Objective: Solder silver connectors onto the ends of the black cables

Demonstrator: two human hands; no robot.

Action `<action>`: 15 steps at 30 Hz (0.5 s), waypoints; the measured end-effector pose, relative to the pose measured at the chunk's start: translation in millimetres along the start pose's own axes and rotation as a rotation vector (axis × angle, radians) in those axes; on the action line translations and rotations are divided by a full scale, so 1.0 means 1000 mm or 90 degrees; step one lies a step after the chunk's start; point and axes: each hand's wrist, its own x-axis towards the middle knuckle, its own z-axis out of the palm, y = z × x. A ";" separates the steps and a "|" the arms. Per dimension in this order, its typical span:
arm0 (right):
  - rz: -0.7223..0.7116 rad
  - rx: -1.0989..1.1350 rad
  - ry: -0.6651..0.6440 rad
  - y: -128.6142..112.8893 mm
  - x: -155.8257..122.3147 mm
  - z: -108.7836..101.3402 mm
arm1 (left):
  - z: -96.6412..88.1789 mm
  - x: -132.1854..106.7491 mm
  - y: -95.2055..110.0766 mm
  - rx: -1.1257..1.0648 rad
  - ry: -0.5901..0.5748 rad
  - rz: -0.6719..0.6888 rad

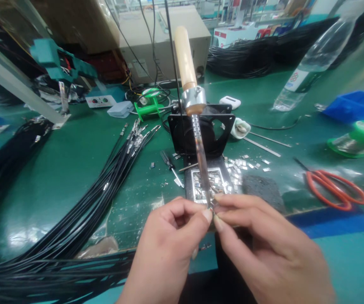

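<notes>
My left hand (169, 245) and my right hand (264, 249) meet at the front of the green bench, fingertips pinched together on a tiny metal part at the tip of a soldering iron (197, 139). The iron has a wooden handle (184, 59) and leans up from a black stand (201, 131). Under the tip lies a small tray of silver metal terminals (209, 181). What exactly each hand pinches is too small to name.
A thick bundle of black cables (74, 223) sweeps across the left side. Red-handled scissors (337, 188), a solder spool (356, 139), a plastic bottle (315, 63), a blue bin (356, 105) and a small screwdriver (171, 166) lie on the green mat (80, 152).
</notes>
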 end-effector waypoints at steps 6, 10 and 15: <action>0.002 -0.007 -0.006 0.000 0.001 0.001 | 0.000 0.000 0.000 -0.002 0.004 0.007; -0.003 -0.001 0.003 0.003 -0.001 -0.001 | -0.001 0.000 0.000 -0.005 0.007 0.009; 0.005 -0.011 -0.012 0.002 -0.003 -0.002 | -0.001 0.000 0.000 0.006 0.007 0.013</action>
